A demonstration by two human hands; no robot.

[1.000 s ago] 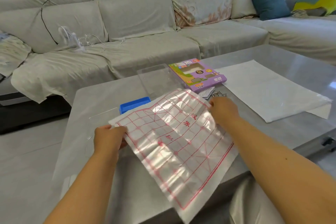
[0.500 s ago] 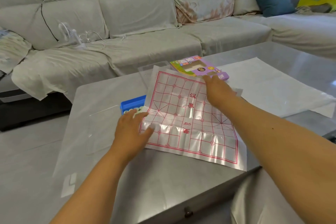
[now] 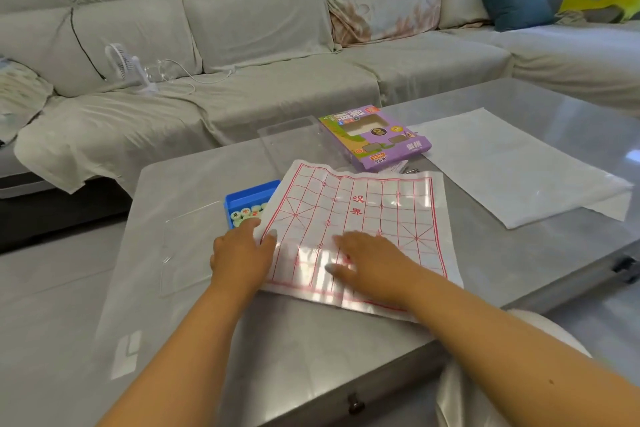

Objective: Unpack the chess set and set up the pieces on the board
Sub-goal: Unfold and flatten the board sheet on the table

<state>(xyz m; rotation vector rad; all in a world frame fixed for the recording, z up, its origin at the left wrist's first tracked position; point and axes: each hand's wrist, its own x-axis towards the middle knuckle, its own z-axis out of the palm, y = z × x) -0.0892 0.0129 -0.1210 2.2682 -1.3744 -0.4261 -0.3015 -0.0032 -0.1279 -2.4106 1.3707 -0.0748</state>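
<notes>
While both hands press flat on it, the glossy white plastic-sheet board printed with a red grid lies spread on the grey glass-topped bench, its near edge close to the bench's front edge and its surface rippled with fold creases; the left hand rests on the sheet's left margin with fingers straight, holding nothing, and the right hand lies palm down on the near half of the grid, fingers likewise extended and its grip empty; the step in hand looks like smoothing the board flat, so unpacking seems largely done and no pieces stand on the grid yet; the round pale-green chess pieces sit in a small blue plastic tray just beside the sheet's far left corner, which partly overlaps the tray; the purple cardboard game box lies beyond the board, with a clear plastic lid to its left and a plain white sheet well to the right; judging from this, the next move calls for one hand to keep the springy sheet pinned while the other reaches into the tray and pinches single pieces, placing each on a line crossing rather than inside a square.
</notes>
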